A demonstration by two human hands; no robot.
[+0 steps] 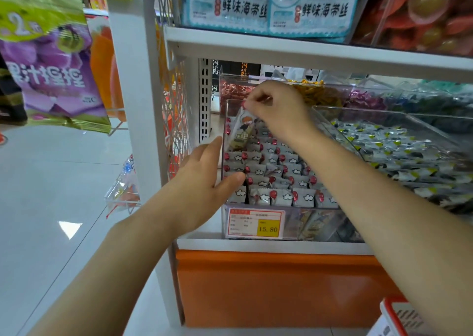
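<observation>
I see the white shelf (pixel 256 46) w/ 2 teal packs (pixel 230 5) up top reading 鲜味海带丝, a purple bag (pixel 51 79) hanging at left marked 果汁捏捏, and on the lower level 1 clear bin (pixel 302 223) full of small grey-white wrapped packets (pixel 279 179), too many to count, w/ 1 red-yellow price tag (pixel 256 223) on its front showing 15.80. My hands are apart: left hand (pixel 204 182) clamps the bin's left wall, thumb inside, fingers outside. Right hand (pixel 279 107) pinches the top of 1 packet (pixel 243 130), hanging tilted over the bin's back-left corner; its print is too small to read.
</observation>
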